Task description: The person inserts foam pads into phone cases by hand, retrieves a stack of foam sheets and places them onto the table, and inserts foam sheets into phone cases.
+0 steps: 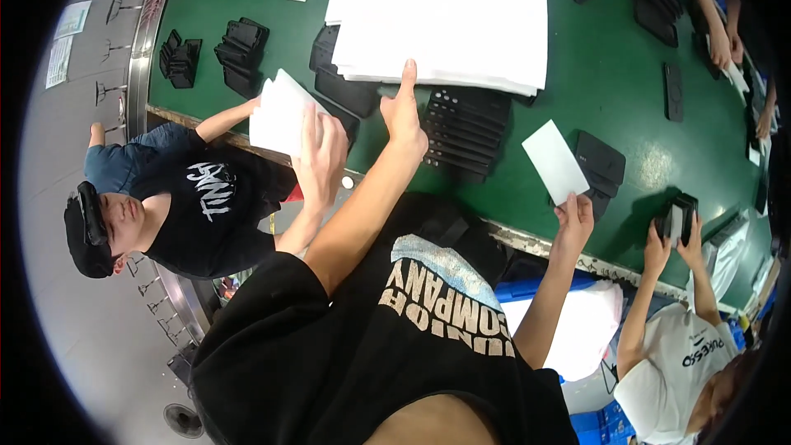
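My left hand (403, 119) is at the near edge of a thick stack of white sheets (445, 16). Its thumb lies on the stack's edge, while the other fingers are mostly hidden. Between thumb and fingers, my right hand (573, 218) pinches the lower end of a white rectangular card (554, 161), which is tilted. Just beyond that card are flat black cases (600, 161) on the green table. A row of black cases (465, 133) stands close together below the stack, and more black cases (346, 91) lie partly under its left side.
To my left, a co-worker's hands (320, 152) hold white sheets (280, 115). Another person's hands (677, 239) hold a black case at the right. Bundles of black cases (241, 56) are spread over the green table (494, 206). Farther right, more hands (723, 43) are at work.
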Motion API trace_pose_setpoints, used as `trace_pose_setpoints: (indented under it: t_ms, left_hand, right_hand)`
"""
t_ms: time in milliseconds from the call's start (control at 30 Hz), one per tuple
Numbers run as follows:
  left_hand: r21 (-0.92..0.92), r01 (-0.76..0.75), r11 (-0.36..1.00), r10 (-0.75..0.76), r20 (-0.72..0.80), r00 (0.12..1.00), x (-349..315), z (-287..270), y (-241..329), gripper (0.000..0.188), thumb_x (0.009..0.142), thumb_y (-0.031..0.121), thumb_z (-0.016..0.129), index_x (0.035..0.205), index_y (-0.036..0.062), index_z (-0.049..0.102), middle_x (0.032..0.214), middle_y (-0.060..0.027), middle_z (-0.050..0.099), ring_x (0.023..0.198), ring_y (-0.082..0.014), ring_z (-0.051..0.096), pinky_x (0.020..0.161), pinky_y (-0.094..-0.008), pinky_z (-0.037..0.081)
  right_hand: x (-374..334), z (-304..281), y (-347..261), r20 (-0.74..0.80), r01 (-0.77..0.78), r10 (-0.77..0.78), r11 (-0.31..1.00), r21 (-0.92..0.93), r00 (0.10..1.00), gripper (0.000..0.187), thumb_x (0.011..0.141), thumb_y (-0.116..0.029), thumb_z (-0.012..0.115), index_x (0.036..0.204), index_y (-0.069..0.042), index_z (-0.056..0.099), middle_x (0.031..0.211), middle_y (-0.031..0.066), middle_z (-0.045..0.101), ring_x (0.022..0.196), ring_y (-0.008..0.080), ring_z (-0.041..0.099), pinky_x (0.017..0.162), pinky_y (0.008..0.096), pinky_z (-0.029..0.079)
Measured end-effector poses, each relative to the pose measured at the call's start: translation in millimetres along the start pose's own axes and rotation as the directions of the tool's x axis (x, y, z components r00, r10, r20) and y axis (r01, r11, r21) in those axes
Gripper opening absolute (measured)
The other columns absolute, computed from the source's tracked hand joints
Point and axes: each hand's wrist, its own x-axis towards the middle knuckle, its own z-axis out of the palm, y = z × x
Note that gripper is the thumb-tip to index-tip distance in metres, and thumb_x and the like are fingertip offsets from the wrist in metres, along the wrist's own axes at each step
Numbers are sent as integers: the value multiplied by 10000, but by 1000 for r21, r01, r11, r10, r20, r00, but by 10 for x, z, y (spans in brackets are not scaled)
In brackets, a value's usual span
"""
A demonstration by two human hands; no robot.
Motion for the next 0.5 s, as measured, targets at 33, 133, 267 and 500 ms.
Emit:
trace_pose_setpoints:
  t_ms: [33,133,267,500]
  left_hand:
    - [-27,-25,999,25,3,1000,124,-19,-71,909,742,565,752,1167,-185,463,1186,-220,462,1061,-237,467,989,-337,359]
    - [-253,103,962,-112,-25,993,340,-58,-226,943,701,545,795,1275,-106,428,1258,-211,468,1133,-280,471,1069,-368,274]
    - [-381,174,908,-205,-40,978,392,-38,-264,1011,712,462,817,1371,-44,241,1312,-217,431,1197,-311,471,1047,-392,317]
    - [-491,130,862,-136,24,990,190,84,-158,985,725,361,822,1376,1,176,1330,-214,397,1187,-316,482,1005,-437,383]
  right_hand:
    - [7,-19,51,22,27,-28,1000,11,999,157,937,-151,613,991,-5,591,828,26,579,712,68,517,659,193,425]
    - [-81,-92,136,43,-50,48,998,47,998,157,936,-157,616,981,-10,580,810,24,568,706,68,512,661,191,422]
    - [-172,-86,199,34,-82,84,994,-65,996,147,937,-169,614,977,-37,565,751,-1,518,670,62,488,644,193,420]
    - [-207,-133,251,67,-86,90,995,-53,994,127,941,-167,605,957,-50,559,743,-10,508,662,60,477,644,194,412]
